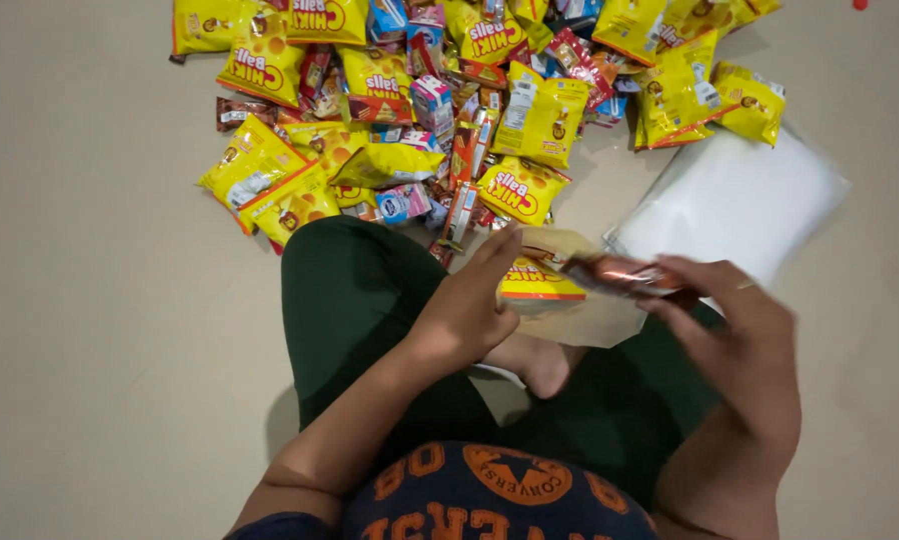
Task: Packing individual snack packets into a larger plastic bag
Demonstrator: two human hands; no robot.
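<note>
- Your left hand (pixel 466 305) is over your lap, fingers held together and stretched forward, their tips touching the near edge of a clear plastic bag (pixel 589 318).
- That hand is flat and open against the bag; whether the thumb pinches the film underneath, you cannot tell from here.
- Your right hand (pixel 739 335) is to the right of the bag, blurred, with fingers curled and thumb closed on a brown shiny wrapper (pixel 617 272).
- The brown wrapper lies almost level, its left end reaching over the top of the clear bag, its right end hidden in your fingers.
- Inside the clear bag you can see a yellow snack packet (pixel 535 280), lying flat just below the wrapper and just beside your left fingertips.
- The bag rests between your knees, above your bare foot (pixel 541 362), which sticks out from your dark green trousers (pixel 354 300).
- A stack of clear empty bags (pixel 739 200) lies on the floor to the right, just behind your right hand.
- Ahead of your knees spreads a pile of snacks (pixel 469 100): many yellow packets mixed with small red, brown, blue and pink ones, overlapping each other.
- One yellow packet (pixel 519 190) at the near edge of the pile sits just beyond your left fingertips, not touching them.
- Everything lies on a plain beige floor (pixel 99 300).
</note>
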